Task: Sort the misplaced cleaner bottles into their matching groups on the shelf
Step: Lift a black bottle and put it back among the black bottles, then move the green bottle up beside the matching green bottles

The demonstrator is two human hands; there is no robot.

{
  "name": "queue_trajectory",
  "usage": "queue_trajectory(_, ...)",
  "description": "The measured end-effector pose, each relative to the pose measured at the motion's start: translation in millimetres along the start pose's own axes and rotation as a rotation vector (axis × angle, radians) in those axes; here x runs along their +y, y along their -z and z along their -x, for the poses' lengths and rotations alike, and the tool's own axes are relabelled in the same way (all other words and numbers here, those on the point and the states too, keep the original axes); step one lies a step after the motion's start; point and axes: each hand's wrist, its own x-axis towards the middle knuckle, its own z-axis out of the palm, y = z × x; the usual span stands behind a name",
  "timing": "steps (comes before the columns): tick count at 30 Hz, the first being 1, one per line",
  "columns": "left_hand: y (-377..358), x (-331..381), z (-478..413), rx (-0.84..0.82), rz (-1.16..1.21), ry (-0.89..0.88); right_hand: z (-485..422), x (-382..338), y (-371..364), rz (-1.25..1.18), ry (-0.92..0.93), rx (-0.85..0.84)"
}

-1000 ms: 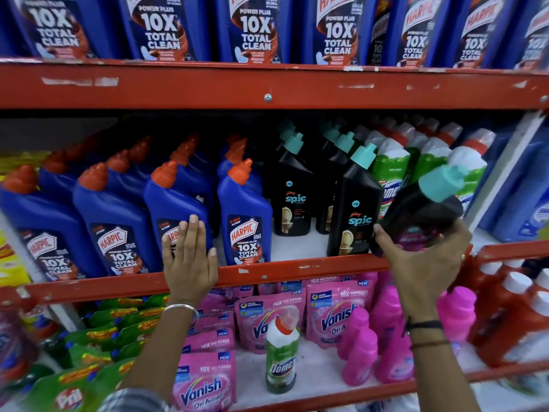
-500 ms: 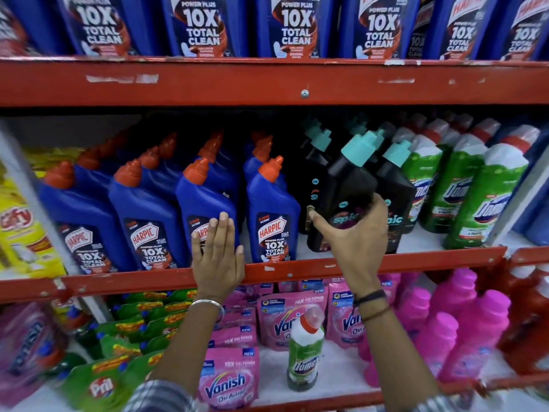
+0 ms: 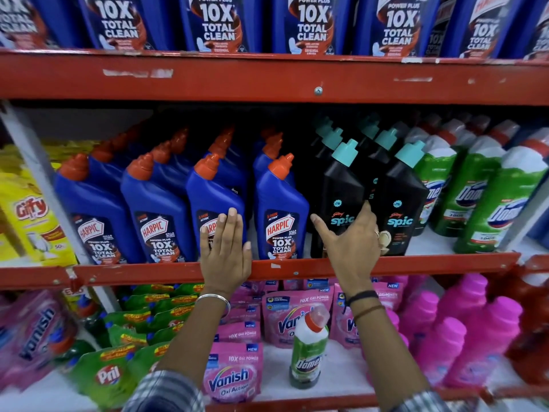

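Fingers on two front Spic bottles

Your left hand lies flat, fingers together, against the front of a blue Harpic bottle and rests over the red shelf edge. Your right hand is spread open in front of the black Spic bottle at the front of its row, thumb pointing toward the neighbouring Harpic bottle; whether the palm touches the black bottle is unclear. A second Spic bottle stands just to its right, with green Domex bottles beyond. On the shelf below, a lone Domex bottle stands upright among pink Vanish pouches, between your forearms.
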Motion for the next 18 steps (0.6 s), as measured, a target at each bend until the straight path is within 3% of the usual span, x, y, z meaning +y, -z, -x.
queue_trajectory(5,0,0,0,-0.009,0.01,0.001,8,3,7,0.01,0.013,-0.012)
queue_trajectory(9,1,0,-2,-0.013,-0.002,-0.003,43,19,16,-0.089,0.079,0.075)
queue_trajectory(13,2,1,1,-0.018,-0.009,-0.001,99,59,14,-0.179,0.058,-0.101)
queue_trajectory(18,3,1,0,-0.021,-0.005,0.003,155,109,-9,-0.14,-0.157,-0.398)
